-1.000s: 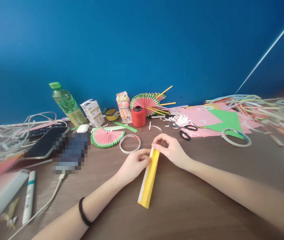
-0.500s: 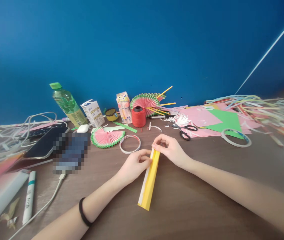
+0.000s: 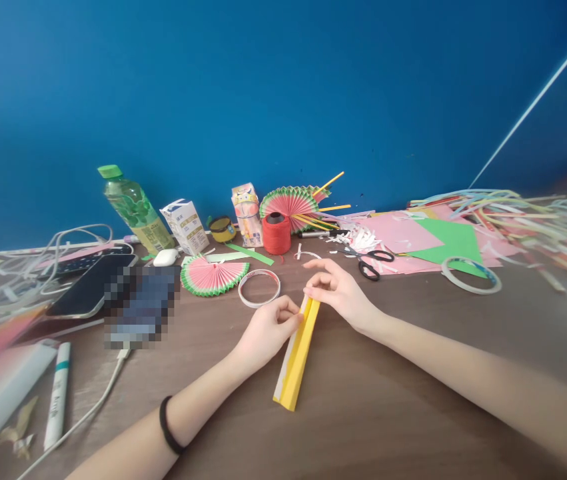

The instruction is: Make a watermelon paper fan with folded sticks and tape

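Observation:
A long folded strip of yellow paper slants over the table in front of me, a white band running along its left edge. My left hand pinches that left edge near the upper part, thumb on top. At the far end my right hand grips the strip's top between thumb and fingertips, with one finger lifted away. Just beyond my left hand lies a roll of tape, and left of it a pleated watermelon-pattern paper fan.
Scissors, a red thread spool and another pleated fan sit toward the blue wall. Coloured paper and a second tape roll lie right. A bottle, phones and a marker are left.
The near end of the yellow paper strip has risen slightly and shifted left. A finger of my right hand has lifted off, while both hands keep hold of the strip.

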Demonstrator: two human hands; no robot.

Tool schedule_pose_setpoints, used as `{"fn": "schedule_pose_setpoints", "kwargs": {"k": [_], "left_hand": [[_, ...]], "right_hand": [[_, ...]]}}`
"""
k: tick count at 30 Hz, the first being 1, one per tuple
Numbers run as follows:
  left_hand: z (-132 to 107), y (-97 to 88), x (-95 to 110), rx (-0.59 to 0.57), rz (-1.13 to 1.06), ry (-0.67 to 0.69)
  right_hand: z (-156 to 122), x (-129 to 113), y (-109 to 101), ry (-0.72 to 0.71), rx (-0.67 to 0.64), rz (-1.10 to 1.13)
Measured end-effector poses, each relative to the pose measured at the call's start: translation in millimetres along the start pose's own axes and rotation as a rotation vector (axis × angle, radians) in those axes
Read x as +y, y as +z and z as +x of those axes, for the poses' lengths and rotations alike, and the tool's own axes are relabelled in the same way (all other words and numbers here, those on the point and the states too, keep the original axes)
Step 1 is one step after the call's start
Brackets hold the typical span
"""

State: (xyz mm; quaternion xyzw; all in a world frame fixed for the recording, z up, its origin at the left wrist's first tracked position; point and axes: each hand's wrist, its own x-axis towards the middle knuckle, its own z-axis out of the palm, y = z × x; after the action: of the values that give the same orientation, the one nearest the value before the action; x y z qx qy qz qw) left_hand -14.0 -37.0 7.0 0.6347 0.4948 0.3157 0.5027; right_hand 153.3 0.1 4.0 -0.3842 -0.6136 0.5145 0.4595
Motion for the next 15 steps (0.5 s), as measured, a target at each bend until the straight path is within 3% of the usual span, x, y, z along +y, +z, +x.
{"fn": "schedule_pose_setpoints", "kwargs": {"k": [6,11,15], "left_hand": [[-1,1.0,5,0.074,-0.068,-0.046],[-1,3.2,2,0.070,-0.208,-0.074],[-1,4.5,-3,0.063,-0.183,-0.040]], "right_hand": [[0,1,-1,-0.063,0.067,-0.150],[-6,-4,0,-0.309,0.201,-0.460],[-13,-9,6,-0.491,0.110,-0.641]]}}
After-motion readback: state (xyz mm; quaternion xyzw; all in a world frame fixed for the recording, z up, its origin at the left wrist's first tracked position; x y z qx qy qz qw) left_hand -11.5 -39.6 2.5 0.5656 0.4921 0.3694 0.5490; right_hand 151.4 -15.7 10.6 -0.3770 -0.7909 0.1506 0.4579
